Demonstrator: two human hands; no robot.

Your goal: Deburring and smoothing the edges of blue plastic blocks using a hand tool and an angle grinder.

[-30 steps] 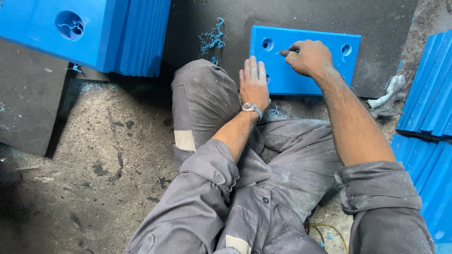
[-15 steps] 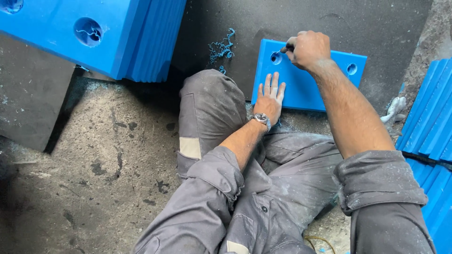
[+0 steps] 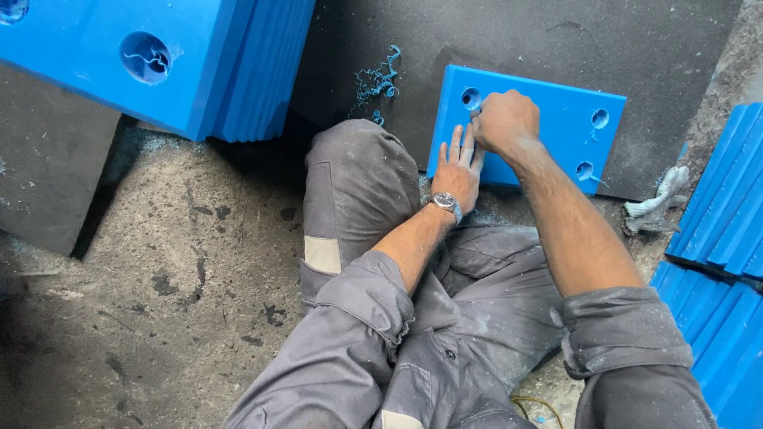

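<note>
Head view, looking down on a person seated on the concrete floor (image 3: 143, 262), legs folded, grey work clothes dusted pale.

A blue plastic plate (image 3: 548, 131) lies flat on a dark mat (image 3: 509, 40) just beyond the knees, tilted slightly to the frame, within easy reach of both arms. It carries round holes near its corners; three show, and a fourth may be hidden under the hands.

Left hand (image 3: 457, 167): fingers spread and laid flat on the near-left edge of the plate, palm down, wristwatch (image 3: 447, 202) on the wrist. It reads as a brace, weight pressed down so the plate does not slide on the mat. It pinches nothing.

Right hand (image 3: 505, 123): grip pressed together into a fist beside the upper-left hole (image 3: 470, 98), knuckles up. It seems to be closed on a small tool, but what it is cannot be told from here; the fist hides it.

Curled blue shavings (image 3: 377, 79) lie on the mat just left of the plate, likely trimmed off such holes.

A stack of blue plates (image 3: 199, 63) stands upper left, one hole with a curl in it. More blue plates (image 3: 723, 230) lean at the right edge, with a crumpled rag (image 3: 656, 202) near them.
</note>
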